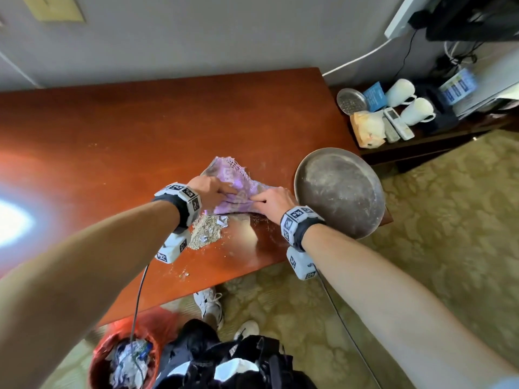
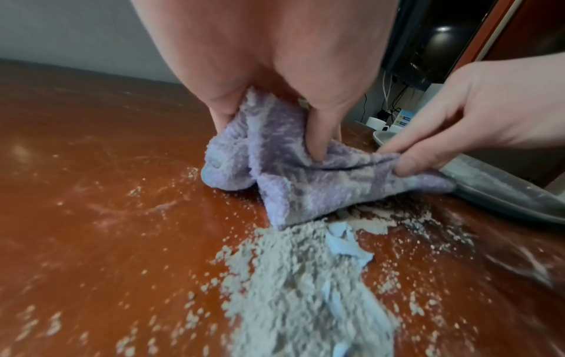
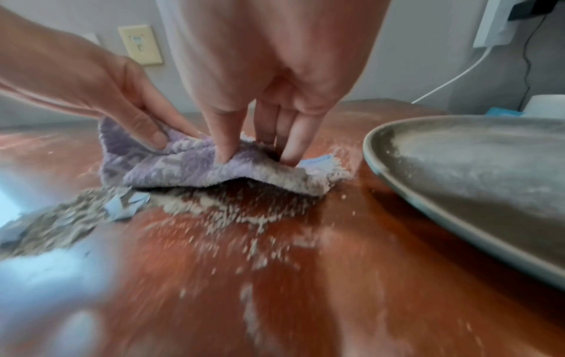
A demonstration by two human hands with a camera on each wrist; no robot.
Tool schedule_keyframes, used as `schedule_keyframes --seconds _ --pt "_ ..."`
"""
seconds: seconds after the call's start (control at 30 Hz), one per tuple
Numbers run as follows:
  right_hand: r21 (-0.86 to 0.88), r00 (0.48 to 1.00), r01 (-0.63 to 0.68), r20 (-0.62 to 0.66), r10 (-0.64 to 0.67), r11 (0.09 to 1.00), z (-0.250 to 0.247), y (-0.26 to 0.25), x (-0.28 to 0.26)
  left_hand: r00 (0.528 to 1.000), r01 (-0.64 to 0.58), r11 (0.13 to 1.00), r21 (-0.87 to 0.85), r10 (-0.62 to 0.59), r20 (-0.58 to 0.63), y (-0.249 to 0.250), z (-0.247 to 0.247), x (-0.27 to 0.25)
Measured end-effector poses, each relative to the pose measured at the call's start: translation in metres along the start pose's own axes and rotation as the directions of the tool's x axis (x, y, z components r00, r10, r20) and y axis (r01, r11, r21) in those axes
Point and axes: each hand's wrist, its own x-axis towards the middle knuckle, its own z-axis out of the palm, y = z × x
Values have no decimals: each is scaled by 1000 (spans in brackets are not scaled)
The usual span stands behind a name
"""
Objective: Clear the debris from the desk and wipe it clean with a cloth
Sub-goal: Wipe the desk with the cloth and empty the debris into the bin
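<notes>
Filling most of the head view, the glossy reddish-brown wooden desk (image 1: 118, 130) carries everything, streaked with pale dust. At its right corner sits a round grey metal tray (image 1: 341, 189), its rim overhanging the edge, dusted inside. Just left of the tray lies the crumpled lilac terry cloth (image 1: 233, 183), lifted slightly off the wood at its near edge. The left hand (image 1: 209, 192) grips the cloth's left part, thumb and fingers curled into the fabric; the right hand (image 1: 273, 202) pinches its right edge between thumb and fingers. Below the cloth, touching its near edge, is a heap of grey-beige crumbly debris (image 1: 205, 233) with small pale blue paper scraps (image 2: 345, 241) among it.
</notes>
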Motion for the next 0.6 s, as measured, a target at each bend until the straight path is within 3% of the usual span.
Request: schedule_keyframes --seconds 0.2,0.37,0.6 --pt "10 992 -83 -90 84 996 -18 8 15 989 -44 999 22 47 -139 19 -20 11" --pt "70 975 -154 -154 163 986 -20 19 16 990 -106 993 -56 99 -101 25 -30 34" --pt "89 949 -261 -157 272 961 -5 29 11 981 -193 981 37 193 -7 41 -29 65"
